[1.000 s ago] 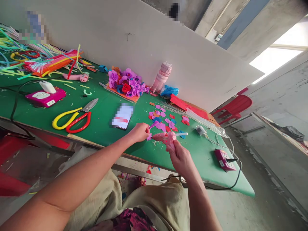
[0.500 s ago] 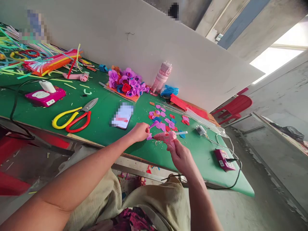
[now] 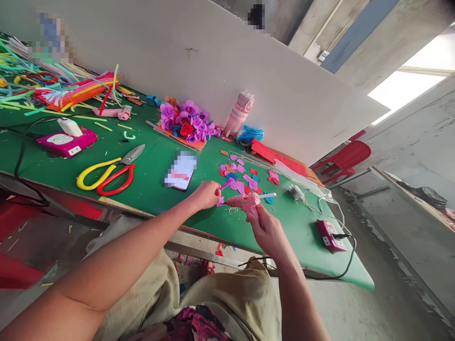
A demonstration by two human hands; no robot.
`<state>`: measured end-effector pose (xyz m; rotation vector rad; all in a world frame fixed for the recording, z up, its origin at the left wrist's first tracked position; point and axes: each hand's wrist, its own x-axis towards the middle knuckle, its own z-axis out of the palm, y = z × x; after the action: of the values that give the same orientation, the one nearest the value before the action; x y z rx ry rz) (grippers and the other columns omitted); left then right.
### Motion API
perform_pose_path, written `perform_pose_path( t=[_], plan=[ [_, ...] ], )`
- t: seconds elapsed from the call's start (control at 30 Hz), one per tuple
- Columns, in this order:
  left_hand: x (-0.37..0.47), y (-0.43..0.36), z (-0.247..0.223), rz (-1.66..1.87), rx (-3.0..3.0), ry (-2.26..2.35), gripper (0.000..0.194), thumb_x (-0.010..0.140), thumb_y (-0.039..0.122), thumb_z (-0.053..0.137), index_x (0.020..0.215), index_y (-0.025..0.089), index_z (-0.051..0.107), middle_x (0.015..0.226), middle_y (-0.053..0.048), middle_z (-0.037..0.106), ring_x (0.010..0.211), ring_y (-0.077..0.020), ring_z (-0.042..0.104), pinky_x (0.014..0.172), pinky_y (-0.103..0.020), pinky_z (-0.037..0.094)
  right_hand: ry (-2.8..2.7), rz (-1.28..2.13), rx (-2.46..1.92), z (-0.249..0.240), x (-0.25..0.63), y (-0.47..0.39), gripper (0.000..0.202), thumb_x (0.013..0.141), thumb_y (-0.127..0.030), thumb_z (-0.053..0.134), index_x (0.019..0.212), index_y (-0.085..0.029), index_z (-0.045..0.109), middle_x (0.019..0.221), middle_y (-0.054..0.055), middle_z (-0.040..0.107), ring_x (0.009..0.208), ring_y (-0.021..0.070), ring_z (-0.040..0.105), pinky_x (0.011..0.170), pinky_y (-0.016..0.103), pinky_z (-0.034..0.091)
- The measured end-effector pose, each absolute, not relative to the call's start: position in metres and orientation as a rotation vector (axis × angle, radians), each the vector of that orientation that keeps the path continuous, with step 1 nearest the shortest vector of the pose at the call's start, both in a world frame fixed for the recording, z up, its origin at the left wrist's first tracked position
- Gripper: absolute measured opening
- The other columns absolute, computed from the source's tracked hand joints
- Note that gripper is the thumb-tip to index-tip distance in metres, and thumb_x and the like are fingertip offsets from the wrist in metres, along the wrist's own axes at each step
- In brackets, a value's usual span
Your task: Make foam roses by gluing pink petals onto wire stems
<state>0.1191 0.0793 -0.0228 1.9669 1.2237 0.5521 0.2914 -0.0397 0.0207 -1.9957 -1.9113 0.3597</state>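
My left hand is closed in a pinch on a purple paper petal piece, which pokes out below the fingertips; more purple shows above them. My right hand grips a pink hot glue gun with a white glue stick jutting from its rear. The gun's nozzle points left and meets or nearly meets the purple piece; contact cannot be made out. Just beyond both hands lie loose paper petals in purple, red, blue and orange. A phone rests left of my left hand.
Scissors with yellow and red handles lie on the green table. Finished paper flowers are heaped at the back beside a pink bottle. Power strips with cords sit at right and left; a second glue gun lies further left.
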Motion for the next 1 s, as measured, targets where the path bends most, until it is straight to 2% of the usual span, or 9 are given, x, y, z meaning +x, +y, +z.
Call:
perform_pose_path(
  t=[0.13,0.33,0.53,0.63,0.73,0.8,0.87,0.93,1.0],
  plan=[
    [0.119,0.079,-0.022,0.556,1.944,1.221,0.013,0.06,0.004,0.052,0.058,0.017,0.055,0.056,0.002,0.056,0.056,-0.0131,0.052,0.053,-0.023,0.032,-1.843,0.373,-1.988,0.022,0.296,-0.042,0.027,0.087,-0.043,0.035,0.08,-0.022,0.048,0.065,0.002,0.058,0.055,0.0159,0.049,0.052,0.025,0.031],
    [0.118,0.078,-0.02,0.567,1.896,1.21,0.011,0.06,0.006,0.053,0.057,0.017,0.056,0.054,0.002,0.055,0.056,-0.0131,0.051,0.054,-0.024,0.033,-1.502,0.855,-1.802,0.029,0.304,-0.056,0.035,0.085,-0.053,0.043,0.078,-0.02,0.053,0.046,-0.006,0.04,0.044,0.0098,0.037,0.045,0.022,0.029],
    [0.114,0.078,-0.023,0.682,1.67,1.125,0.006,0.062,0.017,0.059,0.057,0.016,0.058,0.059,0.001,0.059,0.061,-0.014,0.054,0.058,-0.025,0.037,-0.906,0.979,-1.546,0.014,0.354,-0.068,0.031,0.073,-0.049,0.064,0.078,-0.019,0.056,0.059,-0.002,0.055,0.044,0.0068,0.038,0.04,0.02,0.03],
    [0.111,0.078,-0.022,0.711,1.557,1.046,0.007,0.062,0.018,0.061,0.059,0.016,0.056,0.057,0.003,0.055,0.057,-0.0113,0.05,0.055,-0.023,0.036,-0.709,0.923,-1.559,-0.001,0.394,-0.067,0.038,0.063,-0.049,0.071,0.081,-0.019,0.057,0.066,0.001,0.061,0.045,0.0079,0.042,0.038,0.02,0.033],
    [0.107,0.075,-0.013,0.654,1.4,0.957,0.011,0.063,0.019,0.063,0.064,0.017,0.052,0.053,0.007,0.048,0.043,-0.0057,0.036,0.044,-0.02,0.026,-0.617,0.785,-1.69,-0.013,0.43,-0.059,0.04,0.054,-0.048,0.074,0.078,-0.02,0.058,0.061,-0.001,0.058,0.047,0.0104,0.048,0.043,0.023,0.04],
    [0.104,0.071,-0.006,0.604,1.319,0.877,0.015,0.064,0.022,0.064,0.068,0.017,0.05,0.051,0.008,0.044,0.038,-0.0035,0.025,0.039,-0.02,0.017,-0.683,0.597,-1.897,-0.019,0.45,-0.051,0.034,0.059,-0.05,0.068,0.068,-0.019,0.058,0.051,-0.003,0.051,0.045,0.0116,0.046,0.045,0.025,0.04],
    [0.102,0.066,-0.001,0.576,1.283,0.778,0.018,0.064,0.026,0.066,0.07,0.017,0.051,0.052,0.008,0.043,0.037,-0.0028,0.022,0.037,-0.021,0.012,-0.841,0.383,-2.16,-0.022,0.466,-0.042,0.034,0.065,-0.052,0.06,0.058,-0.019,0.057,0.045,-0.001,0.049,0.045,0.0142,0.045,0.047,0.028,0.037],
    [0.1,0.061,0.002,0.56,1.285,0.702,0.021,0.064,0.029,0.067,0.07,0.017,0.052,0.055,0.007,0.045,0.039,-0.0026,0.022,0.037,-0.021,0.012,-1.002,0.267,-2.359,-0.022,0.477,-0.035,0.036,0.069,-0.051,0.054,0.051,-0.02,0.055,0.044,0.002,0.052,0.049,0.0189,0.049,0.05,0.032,0.036],
    [0.1,0.058,0.003,0.547,1.304,0.689,0.023,0.063,0.032,0.068,0.07,0.016,0.053,0.057,0.007,0.045,0.04,-0.0026,0.024,0.037,-0.021,0.012,-1.047,0.145,-2.46,-0.019,0.478,-0.031,0.032,0.069,-0.047,0.053,0.053,-0.02,0.058,0.051,0.007,0.059,0.059,0.0247,0.055,0.055,0.035,0.038]
  ],
)
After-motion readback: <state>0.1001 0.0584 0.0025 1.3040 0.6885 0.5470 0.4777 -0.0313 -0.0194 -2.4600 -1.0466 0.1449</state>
